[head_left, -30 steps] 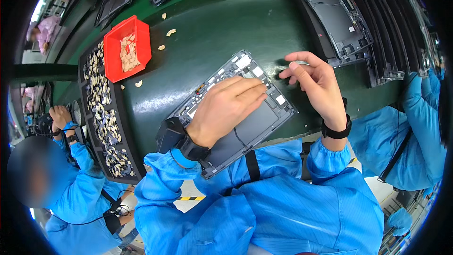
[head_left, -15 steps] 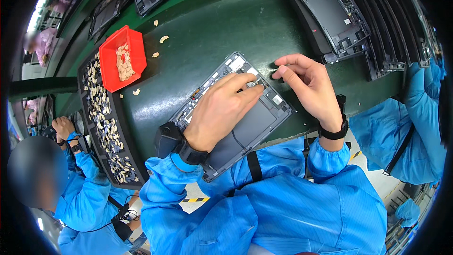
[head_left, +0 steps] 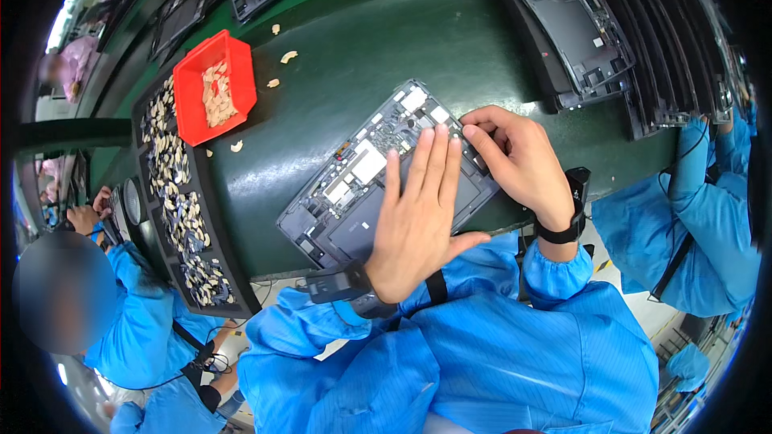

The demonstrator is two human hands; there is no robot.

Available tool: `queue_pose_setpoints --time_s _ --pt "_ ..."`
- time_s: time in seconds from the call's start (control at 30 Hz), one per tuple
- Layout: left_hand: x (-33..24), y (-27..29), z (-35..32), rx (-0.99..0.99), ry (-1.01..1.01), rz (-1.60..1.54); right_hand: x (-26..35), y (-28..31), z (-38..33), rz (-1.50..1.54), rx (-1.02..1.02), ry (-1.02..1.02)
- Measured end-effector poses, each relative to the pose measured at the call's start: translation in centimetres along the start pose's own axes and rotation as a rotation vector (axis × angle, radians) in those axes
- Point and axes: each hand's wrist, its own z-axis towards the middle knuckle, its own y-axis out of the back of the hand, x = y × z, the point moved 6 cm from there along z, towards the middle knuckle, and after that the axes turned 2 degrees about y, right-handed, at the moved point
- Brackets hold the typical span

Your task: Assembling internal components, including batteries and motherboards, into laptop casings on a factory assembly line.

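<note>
An opened thin electronic device (head_left: 354, 225), dark grey with a bared circuit board along its far-left side, lies tilted on the green bench in front of me. My left hand (head_left: 414, 229) rests flat across its middle, fingers stretched out and thumb apart, holding nothing. At the device's far-right edge is my right hand (head_left: 519, 157), its thumb and index finger pinched near the corner. Whatever sits between those fingertips is too small or hidden to name. The near end of the device is partly covered by my left wrist.
A red bin (head_left: 244, 72) of small tan pieces stands at the left, by a black compartment tray (head_left: 217, 233) of pale and dark bits. Loose tan pieces (head_left: 289, 57) dot the green bench (head_left: 354, 40). Similar opened devices (head_left: 575, 32) stack at the right. Co-workers in blue sit on both sides.
My left hand has gone from curled fingers at the board to lying flat, nearer me. My right hand has come in to the device's edge. The device has turned slightly and shifted left.
</note>
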Motion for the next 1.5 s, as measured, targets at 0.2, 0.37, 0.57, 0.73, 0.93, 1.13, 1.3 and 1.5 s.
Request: queue_pose_setpoints --time_s 0.2,0.37,0.57,0.73,0.93,1.13,1.3,1.5 --pt "0.0 -1.8 -1.3 0.017 -0.025 0.041 0.2 -0.7 0.3 -0.133 -0.009 0.017" --pt "1.0 -0.4 -1.0 -0.054 -0.001 -0.152 -0.8 -0.5 0.4 0.035 0.056 -0.004" --pt "3.0 2.2 2.4 -0.305 0.007 -0.203 -1.9 -0.3 0.4 0.195 0.033 -0.021" --pt "3.7 1.8 3.0 -0.333 -0.013 -0.235 -1.3 -0.2 0.3 0.165 0.023 -0.017" --pt "3.6 1.2 2.9 -0.337 -0.093 -0.255 -1.2 0.0 0.2 0.152 0.048 -0.046" --pt "3.3 1.5 2.9 -0.373 -0.130 -0.236 -0.9 0.2 0.2 0.136 0.042 -0.040" --pt "3.9 1.1 2.7 -0.361 -0.093 -0.286 -1.0 0.0 0.5 0.117 0.054 -0.051" --pt "1.4 0.8 0.7 -0.098 -0.012 0.071 -1.5 -0.1 0.4 0.057 0.029 -0.019"
